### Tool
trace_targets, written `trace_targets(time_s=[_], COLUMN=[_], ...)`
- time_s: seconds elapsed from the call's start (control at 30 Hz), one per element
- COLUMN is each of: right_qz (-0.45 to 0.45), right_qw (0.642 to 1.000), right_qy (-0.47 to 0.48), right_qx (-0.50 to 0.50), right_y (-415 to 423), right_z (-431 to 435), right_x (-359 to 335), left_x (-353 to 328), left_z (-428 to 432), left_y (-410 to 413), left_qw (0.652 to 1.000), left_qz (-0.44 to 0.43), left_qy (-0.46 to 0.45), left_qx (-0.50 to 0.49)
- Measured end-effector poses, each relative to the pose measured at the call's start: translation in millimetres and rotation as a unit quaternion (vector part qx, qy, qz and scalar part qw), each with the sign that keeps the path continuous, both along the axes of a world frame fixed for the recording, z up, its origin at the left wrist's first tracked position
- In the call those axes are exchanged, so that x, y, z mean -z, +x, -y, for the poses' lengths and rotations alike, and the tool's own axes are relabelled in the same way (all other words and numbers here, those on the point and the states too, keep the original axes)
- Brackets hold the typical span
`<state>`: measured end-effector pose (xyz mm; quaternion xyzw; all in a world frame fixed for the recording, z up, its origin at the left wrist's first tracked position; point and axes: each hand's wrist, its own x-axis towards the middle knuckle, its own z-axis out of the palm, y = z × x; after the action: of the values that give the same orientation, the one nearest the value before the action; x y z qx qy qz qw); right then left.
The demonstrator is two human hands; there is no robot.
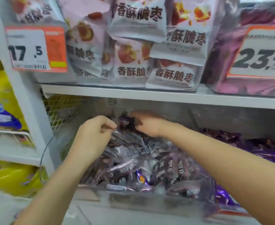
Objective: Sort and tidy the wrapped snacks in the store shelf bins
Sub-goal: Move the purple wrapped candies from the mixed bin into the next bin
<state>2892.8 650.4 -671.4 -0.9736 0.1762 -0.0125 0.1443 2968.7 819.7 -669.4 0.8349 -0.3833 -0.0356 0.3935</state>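
Dark purple wrapped snacks (133, 159) fill the clear bin (133, 202). Left hand (93, 135) is over the bin's back left, fingers (108, 125) pinching one snack's wrapper edge. Right hand (148, 125) is at the bin's back, fingers curled down into the pile; too blurred to tell if it grasps anything. Pale bags (149, 46) sit above the bin.

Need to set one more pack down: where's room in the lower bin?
Free: the gap above the snacks under the shelf, and the back-left corner between left hand and mesh. Crowded: the bin front and the purple packs at right.
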Motion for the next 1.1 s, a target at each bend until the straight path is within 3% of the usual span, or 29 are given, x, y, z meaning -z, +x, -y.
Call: trace_targets(time_s=[0.27,0.37,0.47,0.5,0.6,0.7,0.77,0.83,0.93,1.03,1.1], right_qz=[0.016,0.039,0.109,0.153,0.208,0.204,0.220,0.223,0.210,0.215,0.223], right_qw=[0.989,0.992,0.967,0.931,0.742,0.593,0.544,0.552,0.623,0.690,0.690], right_qy=[-0.126,-0.046,0.138,0.251,0.585,0.744,0.780,0.778,0.728,0.670,0.669], right_qx=[0.072,0.111,0.185,0.218,0.253,0.232,0.215,0.202,0.195,0.172,0.166], right_y=[53.4,43.3,20.2,7.4,-37.6,-72.2,-87.8,-98.2,-106.5,-111.1,-113.4], right_z=[7.4,14.5,14.3,10.7,-0.8,-3.6,-5.3,-10.4,-18.4,-24.9,-27.2], right_x=[45.5,31.5,6.8,-1.5,-23.4,-23.4,-22.4,-23.1,-22.8,-19.4,-19.1], left_x=[-4.3,-3.2,-0.6,-0.2,-1.5,-1.2,-0.2,5.2,20.0,33.0,38.5], left_z=[-6.0,-3.1,2.4,4.5,10.8,14.4,16.8,22.5,37.8,50.5,53.9], left_y=[-1.0,-7.8,-13.8,-15.5,-20.1,-25.4,-30.0,-34.9,-41.4,-43.4,-41.6], left_qw=[0.999,0.997,0.995,0.994,0.993,0.983,0.964,0.927,0.866,0.836,0.826], left_qz=[-0.018,-0.036,-0.054,-0.057,-0.057,-0.035,-0.002,0.062,0.128,0.170,0.219], left_qy=[-0.036,-0.028,-0.012,-0.006,0.012,0.055,0.116,0.202,0.302,0.354,0.361], left_qx=[0.020,0.056,0.087,0.091,0.106,0.169,0.239,0.310,0.378,0.382,0.373])
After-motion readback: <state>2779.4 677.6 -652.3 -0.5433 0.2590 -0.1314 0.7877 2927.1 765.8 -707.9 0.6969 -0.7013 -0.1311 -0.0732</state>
